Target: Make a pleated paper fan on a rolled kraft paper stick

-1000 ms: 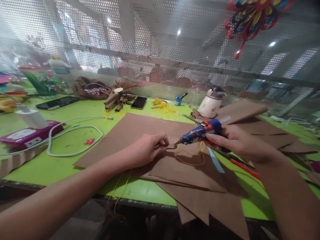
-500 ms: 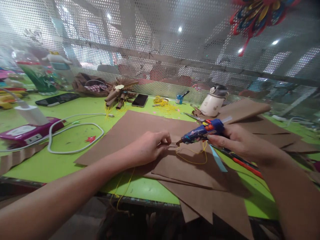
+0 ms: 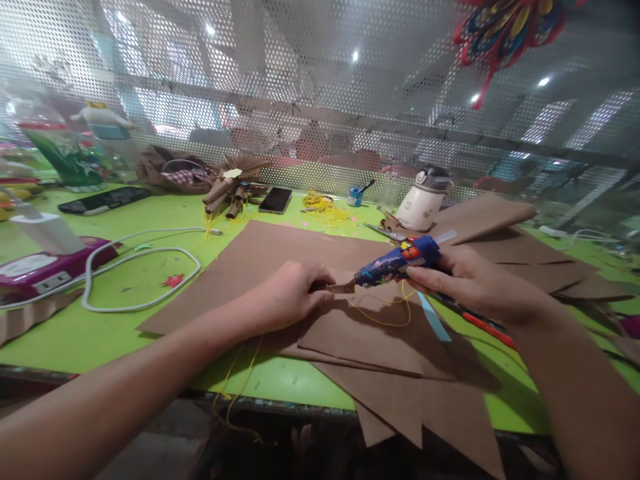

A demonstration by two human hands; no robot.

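My right hand [image 3: 463, 277] is wrapped round a blue hot glue gun [image 3: 395, 262], its nozzle pointing left. My left hand [image 3: 295, 293] pinches a small brown paper strip [image 3: 343, 289], and the nozzle tip is at the strip's free end. Whether tip and strip touch, I cannot make out. A thin yellow string [image 3: 385, 323] loops below the nozzle, and more of it hangs over the table's front edge under my left wrist. Beneath both hands lie overlapping sheets of brown paper [image 3: 370, 347]. A light blue strip [image 3: 434, 317] lies below the glue gun.
A white cable [image 3: 145, 250] curls at the left beside a purple power strip [image 3: 60, 270]. Toward the back are a phone [image 3: 275, 200], rolled brown paper pieces [image 3: 225, 193], tangled yellow string [image 3: 325, 208] and a white bottle [image 3: 423, 200]. Stacked brown paper [image 3: 530, 260] covers the right side.
The glue gun's nozzle has shifted slightly along the strip toward my left hand. My left fingers have lowered a little around the strip. The whole view has shifted slightly.
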